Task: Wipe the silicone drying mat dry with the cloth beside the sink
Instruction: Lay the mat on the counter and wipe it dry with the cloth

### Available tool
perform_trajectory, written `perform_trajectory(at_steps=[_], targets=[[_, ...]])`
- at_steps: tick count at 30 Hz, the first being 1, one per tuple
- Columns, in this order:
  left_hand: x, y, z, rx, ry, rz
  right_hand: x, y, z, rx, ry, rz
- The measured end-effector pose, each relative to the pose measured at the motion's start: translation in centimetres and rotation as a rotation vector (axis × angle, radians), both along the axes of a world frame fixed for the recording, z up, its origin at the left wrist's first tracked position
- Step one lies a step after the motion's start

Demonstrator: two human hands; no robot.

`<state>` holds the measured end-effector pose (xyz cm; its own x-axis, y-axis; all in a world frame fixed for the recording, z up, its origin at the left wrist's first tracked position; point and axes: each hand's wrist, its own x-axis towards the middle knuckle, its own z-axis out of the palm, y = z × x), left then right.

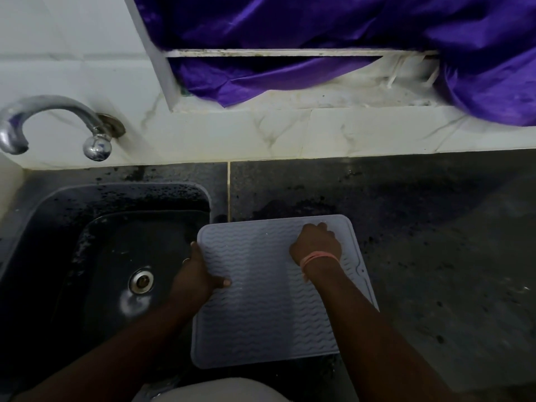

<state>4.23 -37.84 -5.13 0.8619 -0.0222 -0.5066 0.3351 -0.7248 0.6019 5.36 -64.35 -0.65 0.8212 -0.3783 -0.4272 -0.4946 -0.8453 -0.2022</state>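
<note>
mat: one grey silicone drying mat (269,294), wavy ribs; lies on the dark counter (435,256) just right of the sink (87,256); its left edge juts over the sink rim; slightly skewed, long axis running near-to-far from the person
left hand: left hand (197,274) grasps the mat's left edge, thumb on top, fingers under the lip; ring on one finger
right hand: right hand (316,246) rests on the mat's far right part, fingers curled under; whether it holds anything I cannot tell; no cloth shows beneath it; pink band on the wrist
cloth: none plainly in view; the only fabric is the purple sheet (348,39) hanging over the window ledge, well apart from the mat; cannot say that is the wiping cloth
key relation: mat lies directly under both hands; right hand sits nearer the far edge, so a stroke would likely run back toward the body along the long axis while the left pins the edge
step, judged: mat positioned and steadied; wiping not visibly under way
counts: mats 1; hands 2; sinks 1; tap (58,126) 1; drain (141,281) 1; wiping cloths 0 seen
risk: counter wet-spotted; overhanging edge could slip into the sink
</note>
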Motion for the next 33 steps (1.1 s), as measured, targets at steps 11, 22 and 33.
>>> perform_trajectory(at_steps=[11,22,33], targets=[[-0.5,-0.2,-0.1,-0.056,-0.022,0.036,0.8,9.1,-0.1,0.059,-0.037,0.217],[-1.0,0.1,-0.3,0.044,-0.072,0.097,1.9,15.3,0.0,0.136,-0.029,0.361],[-0.7,1.2,-3.0,0.002,-0.082,0.08,3.0,17.5,-0.1,0.298,-0.049,0.425]])
